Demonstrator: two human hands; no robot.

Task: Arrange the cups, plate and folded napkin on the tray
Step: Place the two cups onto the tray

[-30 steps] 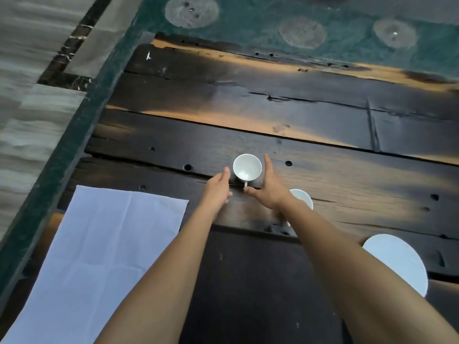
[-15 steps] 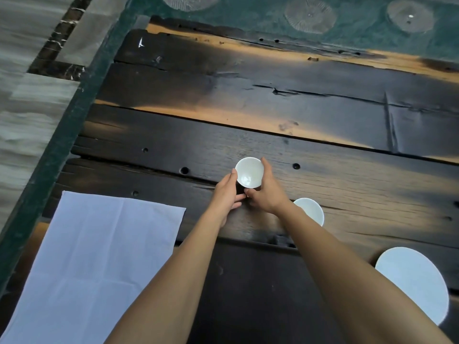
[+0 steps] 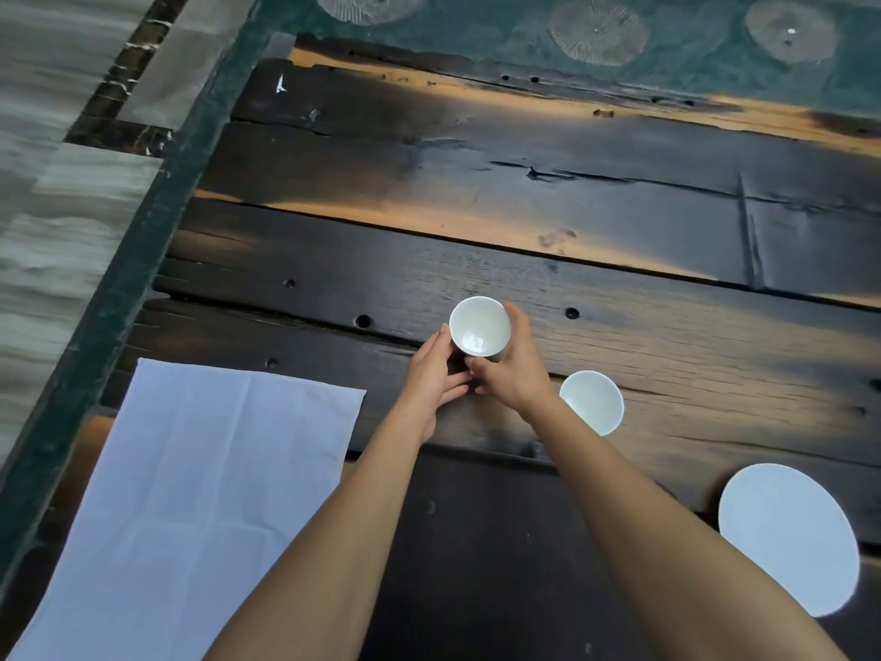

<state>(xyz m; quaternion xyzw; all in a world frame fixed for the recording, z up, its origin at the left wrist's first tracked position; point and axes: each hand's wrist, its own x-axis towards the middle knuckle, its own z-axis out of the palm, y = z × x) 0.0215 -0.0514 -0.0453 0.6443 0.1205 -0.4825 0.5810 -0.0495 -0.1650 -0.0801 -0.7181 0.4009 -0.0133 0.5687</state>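
A small white cup (image 3: 479, 329) sits at the middle of the view, its open mouth facing up toward the camera, cradled between both of the person's hands over the dark wooden table (image 3: 476, 183). The left hand (image 3: 431, 374) cups its left side with the fingers curled under and around the bottom, and the right hand (image 3: 512, 362) wraps its right side, thumb near the lower rim and fingers running up along the far wall; both hands are closed on the cup, their fingertips nearly meeting beneath it. Whether the cup's base touches the planks or is raised off them cannot be told, since the hands hide it. Just to the right and nearer the person, partly hidden behind the right forearm, a second white cup (image 3: 596, 403) stands on the table, also mouth up. Farther right and closer still lies a round white plate (image 3: 791, 536), flat on the wood near the front edge. On the left side a large pale napkin (image 3: 190, 508) is spread out flat with fold creases across it, not folded up, well apart from the cups. A darker, smoother panel (image 3: 476, 541) lies between the forearms at the near edge; it may be the tray, but that cannot be told for sure. Beyond the far edge of the table is a green rug (image 3: 500, 16) with pale round patterns, and to the left a grey streaked floor (image 3: 47, 183).
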